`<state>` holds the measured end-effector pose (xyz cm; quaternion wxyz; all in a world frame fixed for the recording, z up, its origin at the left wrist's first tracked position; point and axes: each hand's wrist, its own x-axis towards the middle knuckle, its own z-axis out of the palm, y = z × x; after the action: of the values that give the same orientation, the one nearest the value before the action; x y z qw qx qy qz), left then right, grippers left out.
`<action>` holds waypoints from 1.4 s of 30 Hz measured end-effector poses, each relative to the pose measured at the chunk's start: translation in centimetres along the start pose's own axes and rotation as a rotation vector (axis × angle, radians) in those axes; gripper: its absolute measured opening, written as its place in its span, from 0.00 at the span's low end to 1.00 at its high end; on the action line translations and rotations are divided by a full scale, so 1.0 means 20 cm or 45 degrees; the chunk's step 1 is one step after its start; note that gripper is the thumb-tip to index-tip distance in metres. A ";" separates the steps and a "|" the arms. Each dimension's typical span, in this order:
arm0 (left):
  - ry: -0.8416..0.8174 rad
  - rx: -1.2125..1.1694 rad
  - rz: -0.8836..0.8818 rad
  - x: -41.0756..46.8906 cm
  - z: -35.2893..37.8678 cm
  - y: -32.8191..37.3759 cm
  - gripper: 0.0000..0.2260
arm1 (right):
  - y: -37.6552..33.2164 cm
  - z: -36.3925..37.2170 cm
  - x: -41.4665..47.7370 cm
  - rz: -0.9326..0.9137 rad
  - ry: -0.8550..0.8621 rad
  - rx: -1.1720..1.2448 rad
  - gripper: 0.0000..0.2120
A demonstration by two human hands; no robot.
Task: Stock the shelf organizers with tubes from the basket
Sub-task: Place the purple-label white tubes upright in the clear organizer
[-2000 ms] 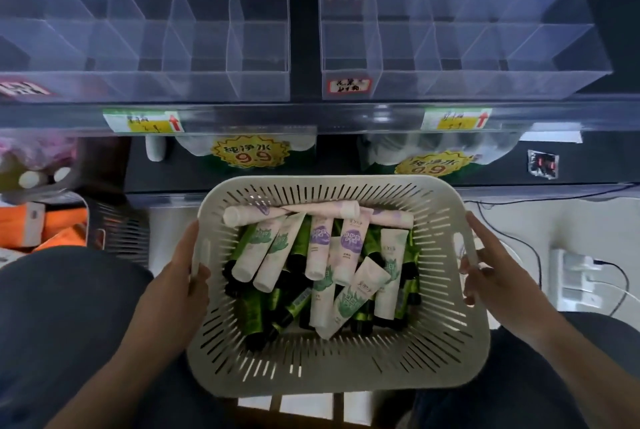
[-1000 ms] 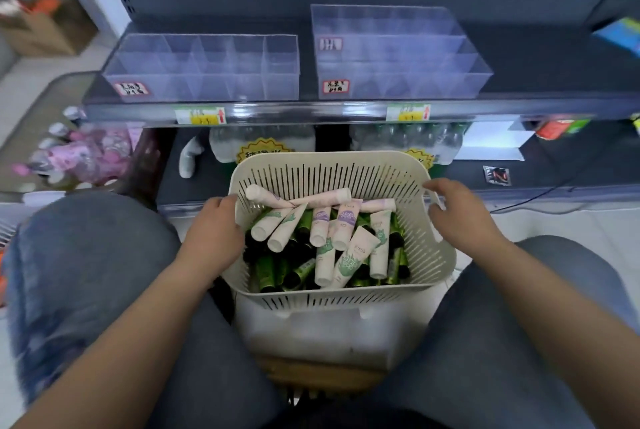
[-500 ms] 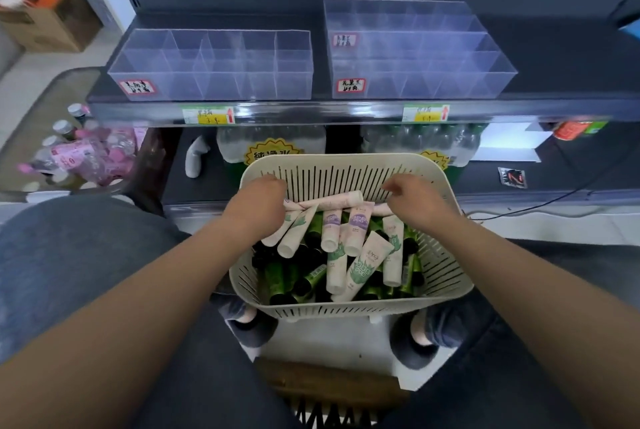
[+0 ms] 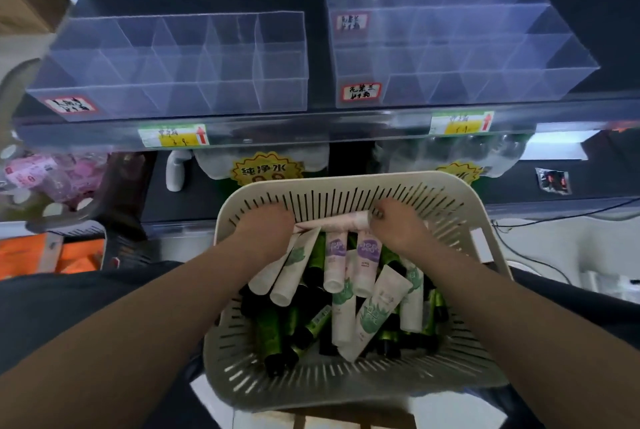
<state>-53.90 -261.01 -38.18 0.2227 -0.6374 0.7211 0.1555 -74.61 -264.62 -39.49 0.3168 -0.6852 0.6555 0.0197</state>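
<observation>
Basket: the cream slotted basket (image 4: 346, 182) is sitting low in the middle, just below the shelf edge (image 4: 311, 132). It is holding the tubes (image 4: 370, 310) in a loose heap: white ones with green leaf prints, two with purple print, and dark green ones underneath.
Pink tube: the pink tube (image 4: 332, 222) is lying crosswise against the basket's far wall, between the two hands.
Left hand: the left hand (image 4: 263, 229) is hanging over the tube's flat end. Its fingers are hidden, so the grip cannot be told.
Right hand: the right hand (image 4: 398, 231) is holding the cap end, with the grip pinching it.
Organizers: the left organizer (image 4: 173, 64) and the right organizer (image 4: 450, 37), both clear and divided, are standing side by side on the shelf. A gap is showing between them, and their compartments are opening upward.
Writing: a yellow starburst sign (image 4: 265, 170) is showing "纯净水". The red-bordered handwritten labels (image 4: 360, 92) and the yellow price tags (image 4: 173, 137) with red arrows are too blurred to read.
</observation>
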 end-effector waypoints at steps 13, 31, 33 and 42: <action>-0.129 0.030 -0.141 0.12 0.03 0.01 0.12 | -0.04 0.17 0.07 0.089 0.090 0.389 0.12; -0.257 -0.135 -0.165 0.22 0.09 -0.01 0.12 | -0.14 0.15 0.25 0.475 -0.553 0.818 0.21; -0.261 -0.133 -0.152 0.22 0.08 -0.01 0.12 | -0.14 0.14 0.24 0.527 -0.589 0.962 0.22; -0.229 -0.352 -0.121 0.15 0.03 -0.02 0.15 | -0.12 0.06 0.08 0.591 -0.856 1.210 0.18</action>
<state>-53.68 -263.25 -40.14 0.2036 -0.6789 0.6390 0.2989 -71.67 -265.67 -40.10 0.7633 -0.2655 0.5888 0.0090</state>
